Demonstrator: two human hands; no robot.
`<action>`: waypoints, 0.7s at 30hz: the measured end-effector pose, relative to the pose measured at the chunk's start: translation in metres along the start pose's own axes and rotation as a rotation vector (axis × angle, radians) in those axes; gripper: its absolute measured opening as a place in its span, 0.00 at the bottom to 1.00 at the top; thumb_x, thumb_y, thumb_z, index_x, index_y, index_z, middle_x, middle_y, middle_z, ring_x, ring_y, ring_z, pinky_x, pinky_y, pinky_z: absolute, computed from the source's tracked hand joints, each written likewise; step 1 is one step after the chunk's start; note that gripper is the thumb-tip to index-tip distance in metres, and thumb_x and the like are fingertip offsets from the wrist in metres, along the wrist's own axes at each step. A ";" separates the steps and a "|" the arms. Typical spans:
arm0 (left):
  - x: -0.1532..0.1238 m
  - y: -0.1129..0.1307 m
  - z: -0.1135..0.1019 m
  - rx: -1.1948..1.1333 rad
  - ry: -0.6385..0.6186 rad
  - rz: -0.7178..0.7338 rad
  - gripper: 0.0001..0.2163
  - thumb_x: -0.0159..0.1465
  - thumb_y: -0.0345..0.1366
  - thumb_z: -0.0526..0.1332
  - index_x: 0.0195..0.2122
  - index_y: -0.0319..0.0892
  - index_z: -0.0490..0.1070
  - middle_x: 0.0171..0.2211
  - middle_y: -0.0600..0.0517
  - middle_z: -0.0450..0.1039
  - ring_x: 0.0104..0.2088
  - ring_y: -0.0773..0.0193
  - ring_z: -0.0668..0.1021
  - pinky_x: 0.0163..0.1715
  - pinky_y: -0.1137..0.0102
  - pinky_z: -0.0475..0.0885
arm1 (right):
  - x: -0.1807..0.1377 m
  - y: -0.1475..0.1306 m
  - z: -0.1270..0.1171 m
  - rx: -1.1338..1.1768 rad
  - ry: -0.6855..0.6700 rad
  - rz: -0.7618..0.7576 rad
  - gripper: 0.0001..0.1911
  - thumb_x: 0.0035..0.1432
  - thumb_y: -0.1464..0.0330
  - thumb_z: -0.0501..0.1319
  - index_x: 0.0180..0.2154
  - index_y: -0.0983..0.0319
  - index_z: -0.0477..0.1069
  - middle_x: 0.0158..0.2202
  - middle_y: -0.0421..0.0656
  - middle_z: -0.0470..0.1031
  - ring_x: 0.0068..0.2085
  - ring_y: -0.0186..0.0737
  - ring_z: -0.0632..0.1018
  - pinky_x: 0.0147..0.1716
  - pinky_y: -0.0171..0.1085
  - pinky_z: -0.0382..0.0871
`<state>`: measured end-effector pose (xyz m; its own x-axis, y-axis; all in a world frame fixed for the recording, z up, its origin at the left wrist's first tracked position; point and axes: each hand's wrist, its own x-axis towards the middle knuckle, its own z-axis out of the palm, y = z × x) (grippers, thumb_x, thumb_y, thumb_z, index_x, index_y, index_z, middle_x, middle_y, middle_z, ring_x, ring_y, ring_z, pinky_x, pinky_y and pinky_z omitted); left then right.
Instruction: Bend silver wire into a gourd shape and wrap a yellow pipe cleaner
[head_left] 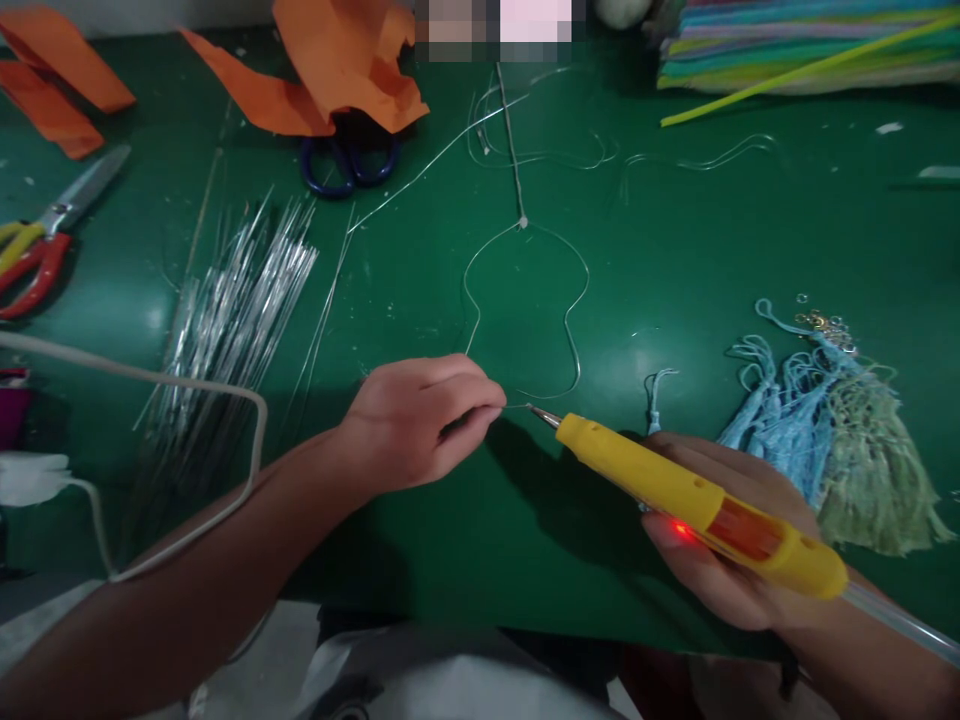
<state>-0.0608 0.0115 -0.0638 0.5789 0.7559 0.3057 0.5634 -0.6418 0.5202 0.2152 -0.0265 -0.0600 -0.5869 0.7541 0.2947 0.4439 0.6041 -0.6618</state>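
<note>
Wire outline (588,272) runs to 12 o'clock from the left hand (420,420) pinching it; right hand (727,588) grasps glue pen (637,458) pointing to 10 o'clock.

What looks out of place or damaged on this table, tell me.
The orange sheet has a ragged right edge and partly covers the dark blue scissors. A yellow strip lies slantwise across the coloured bundle, out of line with the rest. Both lie clear of the yellow tool.
</note>
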 end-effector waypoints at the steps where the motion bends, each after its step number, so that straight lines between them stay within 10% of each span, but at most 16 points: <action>1: 0.000 0.000 0.000 0.001 -0.002 0.000 0.05 0.65 0.29 0.60 0.38 0.41 0.75 0.34 0.52 0.80 0.34 0.67 0.81 0.34 0.74 0.74 | 0.000 0.000 0.000 -0.001 -0.007 -0.001 0.11 0.54 0.74 0.56 0.31 0.56 0.53 0.23 0.37 0.61 0.20 0.38 0.68 0.16 0.39 0.61; 21: 0.001 0.000 -0.001 0.006 -0.028 -0.020 0.06 0.65 0.30 0.59 0.38 0.42 0.75 0.34 0.53 0.80 0.33 0.69 0.81 0.33 0.75 0.74 | 0.004 -0.003 0.001 -0.015 0.009 0.015 0.11 0.54 0.74 0.55 0.31 0.55 0.52 0.22 0.36 0.60 0.19 0.38 0.67 0.15 0.39 0.60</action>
<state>-0.0606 0.0121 -0.0625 0.5839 0.7645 0.2730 0.5781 -0.6277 0.5214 0.2105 -0.0256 -0.0571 -0.5737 0.7657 0.2909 0.4630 0.5961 -0.6560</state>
